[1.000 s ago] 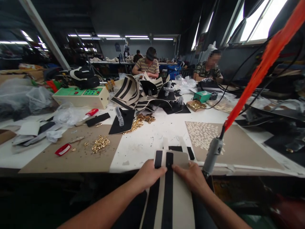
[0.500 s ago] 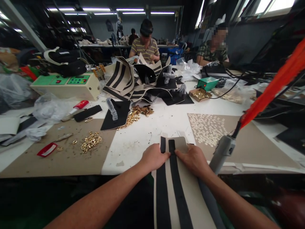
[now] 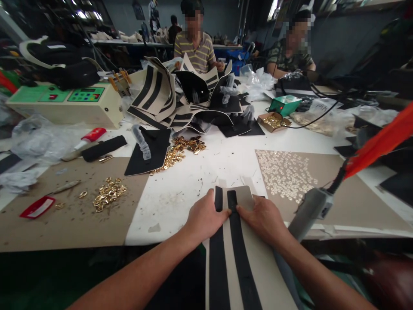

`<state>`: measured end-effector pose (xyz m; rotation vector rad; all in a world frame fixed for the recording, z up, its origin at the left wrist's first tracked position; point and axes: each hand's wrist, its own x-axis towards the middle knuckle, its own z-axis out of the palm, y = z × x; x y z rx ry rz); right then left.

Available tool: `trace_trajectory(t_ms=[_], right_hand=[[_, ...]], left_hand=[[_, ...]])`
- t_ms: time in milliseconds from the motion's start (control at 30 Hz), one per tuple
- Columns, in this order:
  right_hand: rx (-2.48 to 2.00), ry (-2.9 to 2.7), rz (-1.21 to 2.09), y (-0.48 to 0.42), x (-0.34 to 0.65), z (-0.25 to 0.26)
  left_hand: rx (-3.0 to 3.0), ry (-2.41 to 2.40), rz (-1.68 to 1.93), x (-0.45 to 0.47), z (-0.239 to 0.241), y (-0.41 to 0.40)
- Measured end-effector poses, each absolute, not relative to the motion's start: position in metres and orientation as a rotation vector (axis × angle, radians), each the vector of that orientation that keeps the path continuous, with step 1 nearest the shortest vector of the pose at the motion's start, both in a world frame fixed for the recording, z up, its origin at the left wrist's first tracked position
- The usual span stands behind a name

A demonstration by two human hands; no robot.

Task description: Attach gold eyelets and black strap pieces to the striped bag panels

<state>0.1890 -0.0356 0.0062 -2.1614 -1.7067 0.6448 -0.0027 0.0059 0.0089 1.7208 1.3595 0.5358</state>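
A long beige panel with two black stripes [image 3: 254, 254] hangs from the table's front edge toward me, its far end over the tabletop. My left hand [image 3: 204, 215] grips its left edge, the thumb pressed on top by the inner black stripe. On the opposite edge my right hand [image 3: 263, 217] holds it the same way, thumb lying near the same stripe. Both thumb tips almost meet around that stripe. The fingers beneath the panel are hidden. Just right of my right hand stands a grey handle-like tool [image 3: 308, 213] with a red-orange wrapped cord [image 3: 383, 142].
Gold rings [image 3: 108, 193] and a red tray [image 3: 38, 207] lie on brown board at left. Gold hardware [image 3: 180, 153] sits beside a black panel [image 3: 155, 150]. Striped panels [image 3: 155, 92] are heaped behind. Small pale washers [image 3: 284, 174] cover the right board. Two people [image 3: 195, 47] sit across the table.
The view has shifted and tilted lower, so the table's left-hand items appear further left. Both hands keep their grip on the striped panel, almost unmoved.
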Motion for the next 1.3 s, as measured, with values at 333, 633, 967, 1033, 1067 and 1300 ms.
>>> trace_trajectory(t_ms=[333, 633, 967, 1033, 1067, 1300], right_hand=[[-2.134, -1.706, 0.616, -0.031, 0.189, 0.000], [-1.645, -1.420, 0.303, -0.081, 0.189, 0.019], [-1.999, -0.998, 0.133, -0.114, 0.360, 0.002], [-2.030, -1.044, 0.136, -0.103, 0.376, -0.004], [-2.049, -1.082, 0.146, -0.099, 0.380, -0.007], [-2.205, -1.233, 0.196, -0.085, 0.388, -0.027]], left_hand=[[2.369, 1.210, 0.765, 0.004, -0.007, 0.001], [2.392, 1.127, 0.911, -0.003, -0.038, 0.022], [2.473, 1.098, 1.006, -0.006, -0.043, 0.022], [2.473, 1.112, 0.999, -0.006, -0.043, 0.021], [2.473, 1.121, 0.992, -0.005, -0.043, 0.021], [2.461, 1.138, 0.979, -0.004, -0.041, 0.018]])
